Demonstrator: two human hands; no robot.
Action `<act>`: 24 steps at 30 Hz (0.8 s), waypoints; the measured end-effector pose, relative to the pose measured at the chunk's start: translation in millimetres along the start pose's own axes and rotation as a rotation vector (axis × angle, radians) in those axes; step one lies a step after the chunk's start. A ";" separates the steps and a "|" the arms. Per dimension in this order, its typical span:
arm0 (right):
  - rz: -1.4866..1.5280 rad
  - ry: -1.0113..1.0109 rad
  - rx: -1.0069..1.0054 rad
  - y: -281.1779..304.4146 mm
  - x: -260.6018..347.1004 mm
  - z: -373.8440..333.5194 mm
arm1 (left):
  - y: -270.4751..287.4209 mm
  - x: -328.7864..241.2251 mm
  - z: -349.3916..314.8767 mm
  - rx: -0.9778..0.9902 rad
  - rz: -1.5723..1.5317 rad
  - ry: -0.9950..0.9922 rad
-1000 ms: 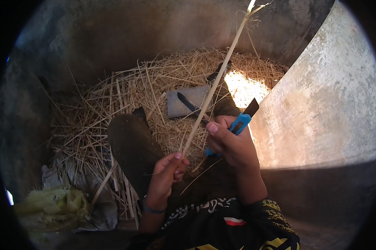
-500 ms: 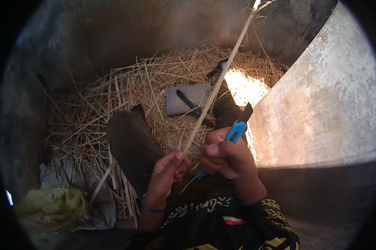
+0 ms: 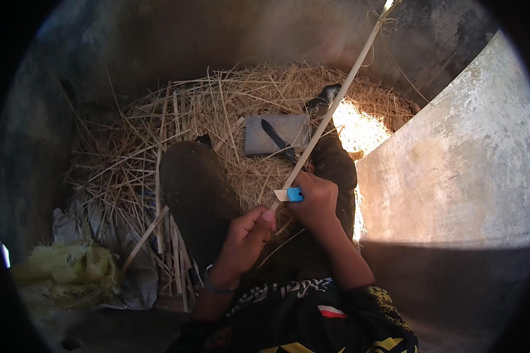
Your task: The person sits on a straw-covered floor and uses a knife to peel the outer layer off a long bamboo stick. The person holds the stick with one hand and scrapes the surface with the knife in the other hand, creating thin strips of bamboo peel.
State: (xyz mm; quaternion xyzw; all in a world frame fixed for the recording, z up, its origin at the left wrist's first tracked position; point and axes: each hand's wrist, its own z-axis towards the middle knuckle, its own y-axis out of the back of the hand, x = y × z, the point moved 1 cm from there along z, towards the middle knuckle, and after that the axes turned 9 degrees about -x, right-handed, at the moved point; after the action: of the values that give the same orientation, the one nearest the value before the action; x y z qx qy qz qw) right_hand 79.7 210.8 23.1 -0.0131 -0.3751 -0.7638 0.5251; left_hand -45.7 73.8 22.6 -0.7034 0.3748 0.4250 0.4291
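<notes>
A long pale stick, like a cane or bamboo strip (image 3: 339,99), slants up and away to the right, with loose fibres near its far end. My left hand (image 3: 248,235) is closed round its near end. Just beyond, my right hand (image 3: 315,200) is closed on a blue utility knife (image 3: 295,195). The knife's blade points left and lies across the stick, close to my left fingertips. Most of the knife's handle is hidden in my fist. Between my legs, a dark knife (image 3: 278,140) rests on a grey block (image 3: 261,130).
Straw-like shavings (image 3: 218,100) cover the floor around my legs. Longer strips (image 3: 169,259) lie at the left, beside a torn yellow-green sack (image 3: 65,273). A grey wall (image 3: 159,41) stands ahead, and a sunlit pale slab (image 3: 447,165) rises at the right.
My right hand has moved left and turned, bringing the blade from pointing up and away to lying across the stick. My left hand still grips the stick, now slightly farther right.
</notes>
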 end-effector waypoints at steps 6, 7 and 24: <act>-0.040 0.044 -0.107 -15.3 -13.1 -1.6 | -2.3 3.2 3.0 -0.034 0.129 -0.093; -0.086 0.085 -0.139 -16.6 -16.8 2.4 | -4.1 3.0 3.7 -0.053 0.180 -0.140; -0.233 0.420 -0.317 -44.6 -30.6 56.2 | -4.4 2.4 11.5 -0.219 0.121 -0.183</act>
State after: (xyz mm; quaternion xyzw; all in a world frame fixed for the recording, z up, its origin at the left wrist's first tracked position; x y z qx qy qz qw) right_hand 36.1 275.4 25.9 0.1067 -0.1332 -0.8540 0.4915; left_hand -44.1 85.6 18.6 -0.6804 0.3271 0.5510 0.3557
